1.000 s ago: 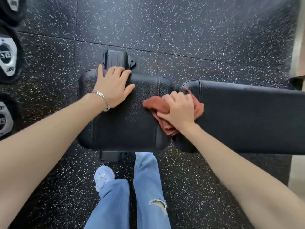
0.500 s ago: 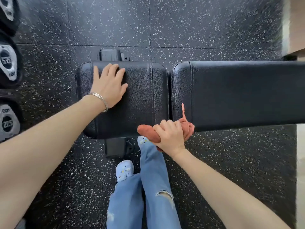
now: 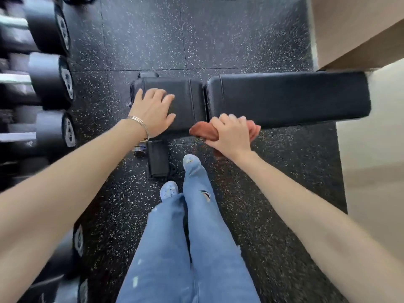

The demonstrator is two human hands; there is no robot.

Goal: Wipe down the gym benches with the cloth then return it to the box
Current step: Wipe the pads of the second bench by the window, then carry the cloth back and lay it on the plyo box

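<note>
The fingers (image 3: 156, 96) of the left hand (image 3: 153, 112) lay straight and a little spread, palm down on the seat pad (image 3: 188, 99) of the black bench (image 3: 240, 96). The thumb pointed toward the pad's near edge. Thin silver bangles (image 3: 140, 125) circled that wrist.

The fingers (image 3: 227, 120) of the right hand (image 3: 231, 133) were curled over a bunched rust-red cloth (image 3: 202, 132), gripping it against the near edge of the bench. The hand sat just where the seat pad met the long pad (image 3: 295, 99). The cloth stuck out on both sides of the hand, one end below the seat pad and the other below the long pad. Whether the thumb pinched it from beneath could not be told.

Both bare forearms reached in from the lower corners. A black foot of the bench frame (image 3: 157, 159) showed on the floor below the seat pad. Blue jeans (image 3: 192, 248) and light patterned shoes (image 3: 168, 191) stood on the black speckled floor (image 3: 218, 40), close to the bench. Dark dumbbells (image 3: 50, 84) were stacked on the left, and a tan wall (image 3: 354, 29) rose at the upper right.
</note>
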